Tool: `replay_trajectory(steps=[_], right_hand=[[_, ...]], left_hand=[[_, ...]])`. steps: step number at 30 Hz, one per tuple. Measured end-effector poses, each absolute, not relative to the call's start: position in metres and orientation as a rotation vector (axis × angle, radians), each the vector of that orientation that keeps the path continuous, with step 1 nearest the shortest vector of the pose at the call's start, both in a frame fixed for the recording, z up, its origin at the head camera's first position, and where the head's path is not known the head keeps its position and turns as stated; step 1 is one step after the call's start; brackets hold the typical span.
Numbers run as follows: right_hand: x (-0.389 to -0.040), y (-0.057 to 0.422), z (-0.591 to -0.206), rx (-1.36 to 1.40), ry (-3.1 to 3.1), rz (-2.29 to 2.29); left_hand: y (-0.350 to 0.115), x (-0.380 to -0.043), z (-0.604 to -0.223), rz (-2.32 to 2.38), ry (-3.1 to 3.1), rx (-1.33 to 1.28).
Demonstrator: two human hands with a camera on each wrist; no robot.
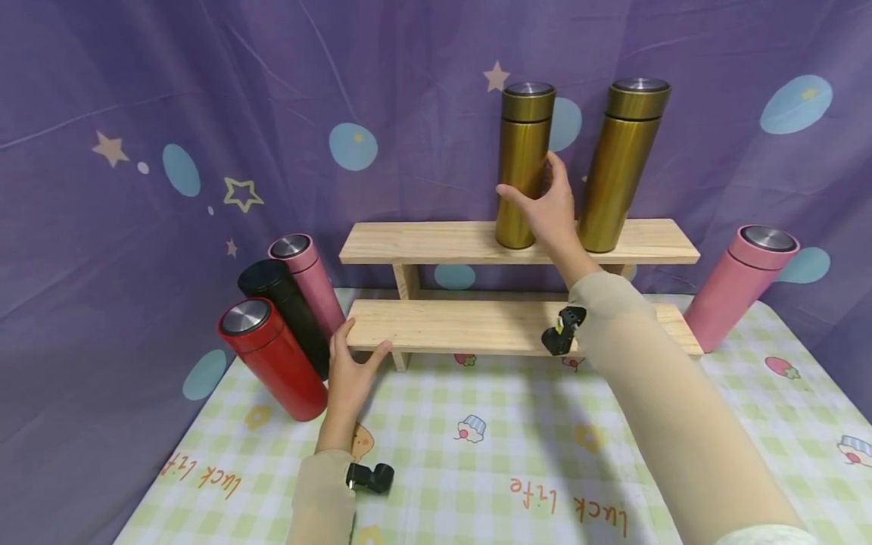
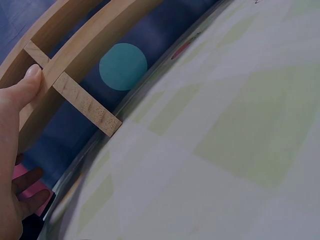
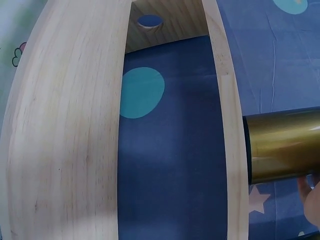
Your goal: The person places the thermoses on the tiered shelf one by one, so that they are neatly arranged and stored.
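A two-tier wooden shelf [image 1: 443,325] stands on the table. My left hand [image 1: 350,378] grips the left front corner of its lower board; the thumb [image 2: 31,82] lies against the front edge, and some fingers hang below the board. My right hand [image 1: 548,208] holds a gold thermos [image 1: 524,151] low on its body, thumb on the left and fingers round the right. That thermos is upright at the upper board [image 3: 235,165], its base right at the wood. To its right, a second gold thermos [image 1: 623,166] stands on the same board.
Left of the shelf stand a red thermos [image 1: 275,363], a black thermos [image 1: 300,318] and a pink thermos [image 1: 316,288], close together. Another pink thermos [image 1: 736,291] is at the shelf's right end. A checked cloth [image 1: 436,477] covers the table; a purple curtain [image 1: 409,68] hangs behind.
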State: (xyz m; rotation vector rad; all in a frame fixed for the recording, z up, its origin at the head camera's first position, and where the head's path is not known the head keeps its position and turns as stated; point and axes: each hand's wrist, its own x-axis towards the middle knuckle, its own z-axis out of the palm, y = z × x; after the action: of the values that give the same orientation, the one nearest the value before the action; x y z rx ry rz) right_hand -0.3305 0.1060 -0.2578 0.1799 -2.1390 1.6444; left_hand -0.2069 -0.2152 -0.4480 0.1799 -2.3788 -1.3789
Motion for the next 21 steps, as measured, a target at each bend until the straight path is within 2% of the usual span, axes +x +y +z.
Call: replay_trajectory(steps=[11, 21], right_hand=[[-0.318, 0.11, -0.271, 0.247, -2.045, 1.756], [-0.288, 0.117, -0.286, 0.308, -1.894, 1.815]], left_hand=[[-0.215, -0.206, -0.451, -1.382, -2.38, 0.199], [-0.216, -0.207, -0.45, -1.369, -2.376, 0.196]])
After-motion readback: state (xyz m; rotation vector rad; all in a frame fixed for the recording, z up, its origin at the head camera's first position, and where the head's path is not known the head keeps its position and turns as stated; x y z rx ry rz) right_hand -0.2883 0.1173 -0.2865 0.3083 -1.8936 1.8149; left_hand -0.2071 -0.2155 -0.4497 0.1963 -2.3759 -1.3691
